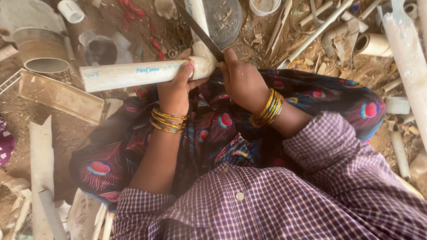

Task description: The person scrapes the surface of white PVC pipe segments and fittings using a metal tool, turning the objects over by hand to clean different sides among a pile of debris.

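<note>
Head view. A person sits on the dirt floor (pixel 71 133) amid pipe offcuts, working over the lap.

Pipe (pixel 133 74): a white plastic length, long axis running left to right and nearly level, its free end out to the left and its worked end at centre, where it meets an elbow fitting (pixel 201 60). A second white length (pixel 199 15) runs up and away from that fitting, roughly square to the first.

Left hand (pixel 178 86): fingers (pixel 187 67) clamped around the pipe from the near side, just left of the fitting, thumb under. The pipe lies across these fingers, not along them.

Right hand (pixel 242 80): fingers closed on the handle end of a blade (pixel 200 31), a dark, flat, narrow tool, possibly a hacksaw blade; the handle itself is hidden in the fist. The blade slants up and to the left from the hand, crossing the fitting at the joint. Its edge appears to touch the fitting, though exact contact cannot be told.

Both hands are close on either side of the joint; the left one is on the pipe, the right just beside it.

Containers: a grey basin (pixel 224 18) beyond the fitting holds scraps and shavings. A wide pipe section (pixel 44 55) lies upper left, open end toward the camera, contents not seen. A small white tub (pixel 264 5) sits at the top edge, contents unclear. A short coupling (pixel 371 43) lies upper right, bore apparently empty.
</note>
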